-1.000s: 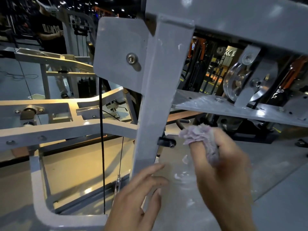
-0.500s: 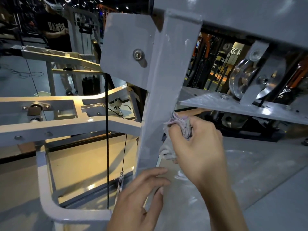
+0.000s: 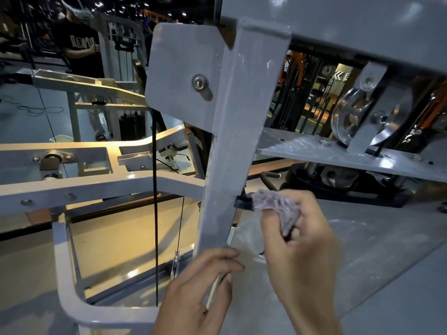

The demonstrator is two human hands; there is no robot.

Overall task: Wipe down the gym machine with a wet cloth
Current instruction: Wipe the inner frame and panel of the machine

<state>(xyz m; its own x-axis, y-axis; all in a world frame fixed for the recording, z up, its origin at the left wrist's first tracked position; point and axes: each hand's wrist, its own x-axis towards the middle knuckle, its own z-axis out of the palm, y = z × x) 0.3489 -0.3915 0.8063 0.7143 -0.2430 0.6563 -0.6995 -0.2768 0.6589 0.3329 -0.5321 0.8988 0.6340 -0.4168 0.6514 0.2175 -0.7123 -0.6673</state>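
Note:
A grey upright post [image 3: 232,141] of the gym machine stands in the middle of the head view, with streaks on its paint. My right hand [image 3: 300,247] grips a bunched pinkish-grey cloth [image 3: 278,206] just right of the post, beside a small black knob [image 3: 244,201] on the post's edge. The cloth is a little off the post's face. My left hand [image 3: 200,291] holds the post's lower edge, fingers curled round it near the bottom.
A grey plate with a bolt [image 3: 199,83] sits at the post's upper left. A metal pulley [image 3: 358,117] stands on a grey shelf [image 3: 338,153] to the right. Black cables [image 3: 154,213] hang left of the post. A person in a dark shirt [image 3: 77,42] stands far left.
My right hand has pulled the cloth off the post's right face, back out to the right by the black knob. My left hand's fingers have curled tighter on the post's lower edge.

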